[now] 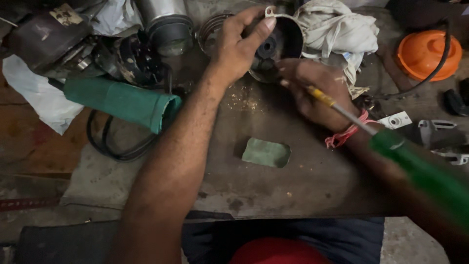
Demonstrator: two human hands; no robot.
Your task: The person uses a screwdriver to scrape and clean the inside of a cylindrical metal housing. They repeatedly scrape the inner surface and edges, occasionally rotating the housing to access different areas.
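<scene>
Closest to us, a blurred green-handled screwdriver with a steel shaft and yellow collar [391, 142] slants in from the lower right, lying across our right wrist, its tip end tucked into the right hand [317, 90]. We cannot make out which fingers pinch it, but the right hand is curled shut around the yellow end. On the worn grey desk [303, 190] just ahead of us sits a small flat green rounded patch [266, 152], well clear of both hands. A red thread band [344, 134] circles the right wrist.

Further out, our left hand [239, 46] reaches over the round dark metal motor housing with a silvery rim [278, 46], thumb pressed on its rim, fingers wrapped over the far edge, holding it tilted towards us. The right hand touches its lower edge. The housing rests mid-desk, towards the back.

Left of it lies a green-bodied power tool [122, 102] with a black cable [115, 146]. Behind the housing we see a crumpled white cloth [337, 29], and far right an orange round cap [427, 54].
</scene>
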